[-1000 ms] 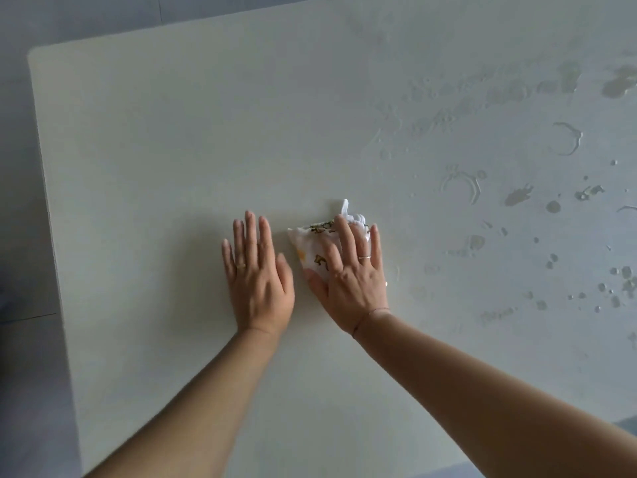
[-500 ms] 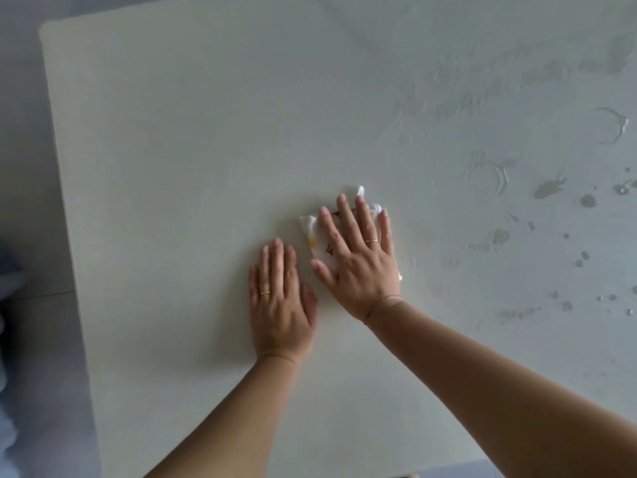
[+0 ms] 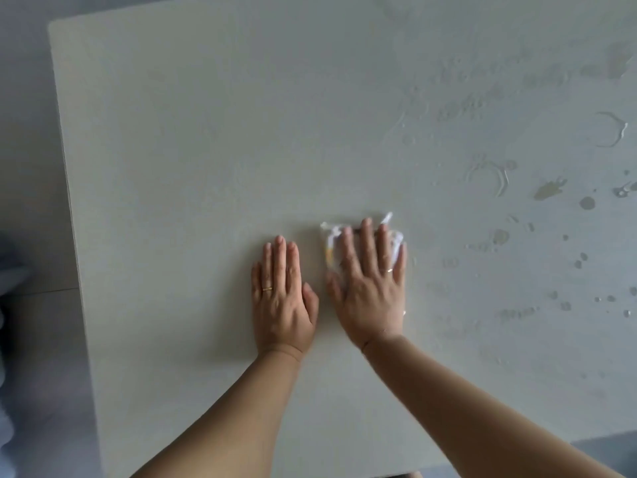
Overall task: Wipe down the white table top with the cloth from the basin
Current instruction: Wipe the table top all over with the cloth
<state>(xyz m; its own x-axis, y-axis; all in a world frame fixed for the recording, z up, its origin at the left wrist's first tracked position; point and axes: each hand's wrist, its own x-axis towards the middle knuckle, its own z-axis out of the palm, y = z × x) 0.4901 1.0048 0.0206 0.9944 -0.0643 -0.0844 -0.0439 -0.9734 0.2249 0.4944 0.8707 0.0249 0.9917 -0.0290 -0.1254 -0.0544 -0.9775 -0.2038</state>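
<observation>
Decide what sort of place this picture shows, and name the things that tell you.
Probably indoors, a home or canteen; hard to tell. A white table top carries water drops and ring marks, a patterned cloth lies under the right hand, tiled floor beside.

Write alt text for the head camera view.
A person's right hand presses a crumpled white cloth onto a white table top, the left hand flat beside it. To the right lie water drops and smears.

Matt smooth white table top (image 3: 206,150), wet glossy droplets (image 3: 586,202), crumpled white cloth (image 3: 330,243)
</observation>
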